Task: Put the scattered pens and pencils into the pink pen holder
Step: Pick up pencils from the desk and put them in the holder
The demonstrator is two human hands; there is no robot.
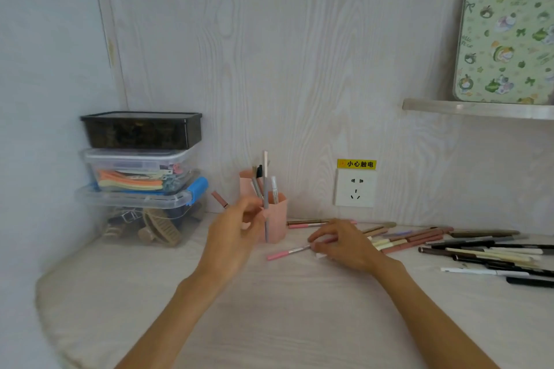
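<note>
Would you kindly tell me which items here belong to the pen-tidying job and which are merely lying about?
Job:
pink plastic pen holder
grey pen, held upright by left hand
pink pen, under right hand
scattered pens on desk

Lying about:
stacked plastic storage boxes
white wall socket
green patterned board

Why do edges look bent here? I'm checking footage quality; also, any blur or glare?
Head view: wide-angle distortion bows the desk edge and wall panel; the left hand and the pen it holds are motion-blurred; the right hand slightly soft; lighting flat, shadows faint, no glare.
</note>
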